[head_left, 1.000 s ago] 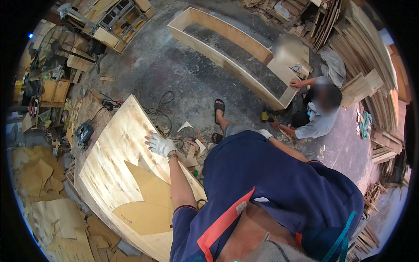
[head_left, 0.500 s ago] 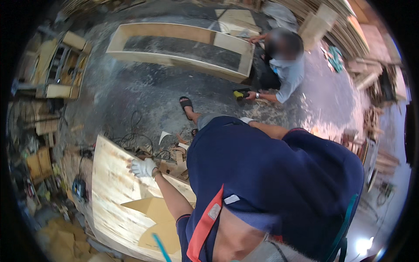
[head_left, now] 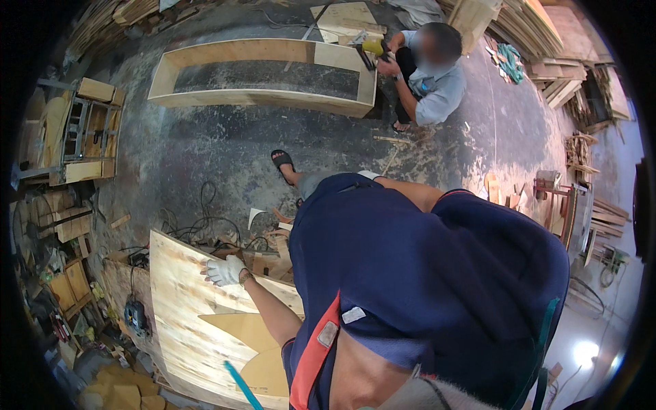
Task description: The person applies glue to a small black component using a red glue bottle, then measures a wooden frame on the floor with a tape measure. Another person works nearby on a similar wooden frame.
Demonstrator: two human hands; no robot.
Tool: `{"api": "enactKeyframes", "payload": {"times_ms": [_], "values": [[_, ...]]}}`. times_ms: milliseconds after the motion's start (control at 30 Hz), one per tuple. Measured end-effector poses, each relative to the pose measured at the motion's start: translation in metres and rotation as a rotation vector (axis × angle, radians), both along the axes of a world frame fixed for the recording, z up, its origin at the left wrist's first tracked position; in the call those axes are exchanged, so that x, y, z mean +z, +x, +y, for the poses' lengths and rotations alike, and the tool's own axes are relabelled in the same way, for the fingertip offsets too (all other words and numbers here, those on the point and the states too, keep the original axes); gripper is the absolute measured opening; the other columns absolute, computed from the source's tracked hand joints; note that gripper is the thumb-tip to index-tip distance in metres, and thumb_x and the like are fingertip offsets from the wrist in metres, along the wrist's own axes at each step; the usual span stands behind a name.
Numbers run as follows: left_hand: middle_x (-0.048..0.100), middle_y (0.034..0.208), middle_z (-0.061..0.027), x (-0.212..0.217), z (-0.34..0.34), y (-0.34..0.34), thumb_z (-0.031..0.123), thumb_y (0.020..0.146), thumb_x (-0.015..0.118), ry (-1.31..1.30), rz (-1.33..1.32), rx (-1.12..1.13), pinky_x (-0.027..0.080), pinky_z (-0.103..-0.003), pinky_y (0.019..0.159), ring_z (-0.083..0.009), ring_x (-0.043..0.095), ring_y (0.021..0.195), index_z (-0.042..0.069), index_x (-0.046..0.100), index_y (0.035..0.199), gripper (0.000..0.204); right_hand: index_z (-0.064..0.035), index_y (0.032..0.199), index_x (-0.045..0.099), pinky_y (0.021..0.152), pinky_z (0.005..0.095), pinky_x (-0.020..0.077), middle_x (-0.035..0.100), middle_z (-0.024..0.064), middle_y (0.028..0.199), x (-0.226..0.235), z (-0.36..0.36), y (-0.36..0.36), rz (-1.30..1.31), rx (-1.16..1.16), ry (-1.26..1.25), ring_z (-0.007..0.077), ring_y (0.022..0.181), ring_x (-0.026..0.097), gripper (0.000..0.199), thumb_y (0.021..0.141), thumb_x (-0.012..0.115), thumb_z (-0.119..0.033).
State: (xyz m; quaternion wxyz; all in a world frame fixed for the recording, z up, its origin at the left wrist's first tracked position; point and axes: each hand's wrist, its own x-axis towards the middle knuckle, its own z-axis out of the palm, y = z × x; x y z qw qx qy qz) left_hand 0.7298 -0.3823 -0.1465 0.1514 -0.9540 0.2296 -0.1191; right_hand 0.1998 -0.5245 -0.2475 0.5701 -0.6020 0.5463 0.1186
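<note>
1. The long wooden frame (head_left: pixel 260 100) is the largest thing; it lies on the floor, apart from the person, probably because it is too long for a smaller support.
2. The pale plywood board (head_left: pixel 174 294) lies flat at the person's left side, partly over a brown wooden surface (head_left: pixel 117 283). This position seems to leave its upper face well within reach.
3. A co-worker (head_left: pixel 437 102) is low down beside the right end of the frame, which places both hands near its corner.
4. The brown template (head_left: pixel 249 329), with pointed outline, rests flat upon the board; lying so, its edge can be compared closely with the wood.
5. The yellow-and-black tool (head_left: pixel 373 46) is held by the co-worker close to the frame's end.
6. The dark power tool (head_left: pixel 135 316) stands on the brown surface just beside the board, perhaps to leave the board's face free.
7. The gloved left hand (head_left: pixel 224 271) is pressed on the board near its far edge, fingers spread, grasping nothing; it probably steadies the board or supports the leaning body.
8. The right hand (head_left: pixel 369 175) shows only a bit of white glove behind the torso, so one cannot tell its state.
</note>
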Motion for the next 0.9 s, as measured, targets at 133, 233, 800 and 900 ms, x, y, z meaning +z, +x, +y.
{"api": "enactKeyframes", "payload": {"times_ms": [133,233,800,900], "values": [[0.035,0.158,-0.0249,-0.001,-0.003,-0.002,0.043,0.078,0.071,0.028,0.01,-0.007,0.04,-0.057,0.108,-0.0469,0.042,0.14,0.012,0.027,0.159,0.098,0.0023,0.111,0.07,0.085,0.0466,0.0518,0.072,0.0236,0.113,-0.006,0.005,-0.009,0.098,0.026,0.021,0.0409,0.104,0.069,0.054,0.087,0.06,-0.045],[0.036,0.158,-0.0239,0.004,0.002,-0.007,0.039,0.076,0.071,0.022,0.004,0.028,0.04,-0.056,0.108,-0.0448,0.042,0.141,0.011,0.026,0.16,0.099,0.0028,0.11,0.07,0.084,0.0466,0.052,0.072,0.0238,0.112,-0.006,-0.013,-0.002,0.157,0.082,0.041,0.0407,0.103,0.07,0.055,0.087,0.06,-0.046],[0.058,0.142,-0.0165,0.155,-0.234,0.033,0.02,0.094,0.069,-0.855,1.774,-0.384,0.038,-0.036,0.112,-0.0258,0.054,0.13,0.001,0.066,0.128,0.039,0.0033,0.106,0.073,0.084,0.0478,0.0533,0.072,0.0262,0.106,-0.041,-0.255,0.162,0.29,0.29,-0.073,0.0421,0.102,0.07,0.057,0.084,0.062,-0.049],[0.062,0.139,-0.0127,0.216,-0.31,0.053,0.015,0.092,0.068,-0.661,1.899,-0.801,0.04,-0.036,0.109,-0.0236,0.056,0.129,0.003,0.069,0.124,0.034,-0.0003,0.107,0.074,0.091,0.0483,0.0518,0.07,0.0286,0.11,-0.011,-0.339,0.256,0.267,0.286,-0.194,0.0434,0.109,0.067,0.05,0.085,0.06,-0.043]]}}
